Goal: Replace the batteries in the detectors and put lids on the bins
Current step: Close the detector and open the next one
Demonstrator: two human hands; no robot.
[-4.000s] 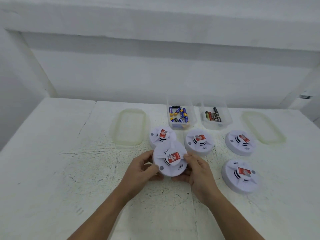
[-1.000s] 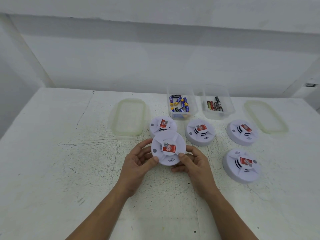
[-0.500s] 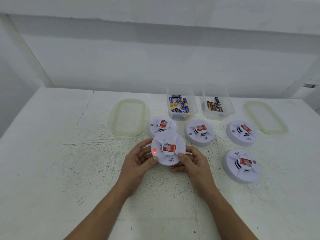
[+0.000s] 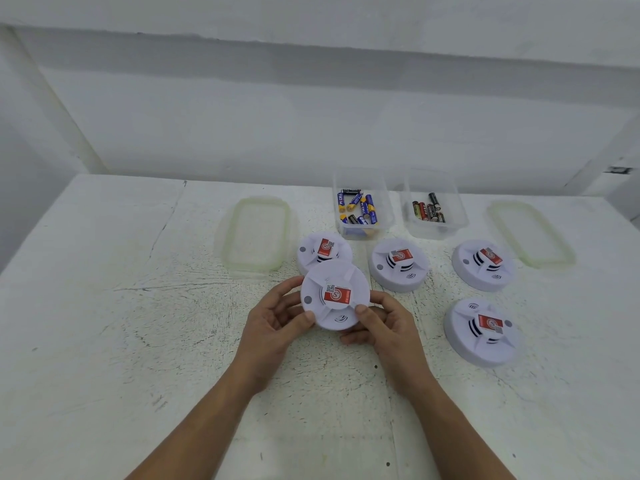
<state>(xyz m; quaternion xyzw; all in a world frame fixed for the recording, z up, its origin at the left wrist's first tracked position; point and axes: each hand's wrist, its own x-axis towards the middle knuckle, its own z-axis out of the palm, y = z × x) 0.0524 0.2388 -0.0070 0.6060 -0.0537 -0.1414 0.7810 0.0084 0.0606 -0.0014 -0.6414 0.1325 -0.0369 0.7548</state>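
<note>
Beyond the hands on the worktop (image 4: 104,341) stand two open bins (image 4: 360,234), with four detectors (image 4: 398,268) nearer. The left hand (image 4: 277,327) and right hand (image 4: 389,329) grasp a fifth detector (image 4: 334,296) by its rim between them, label upward, round with no long axis. Probably best to keep both grips opposed and steady while twisting it open.

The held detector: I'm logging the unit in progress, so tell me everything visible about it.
The held detector is a round white plastic disc, ribs radiating from a hub with a red label and QR code. A small grey dot, unlit, sits near its left edge; curved slits near the front. Face up, it is gripped at the rim by the left hand and right hand, thumbs on top.
</note>
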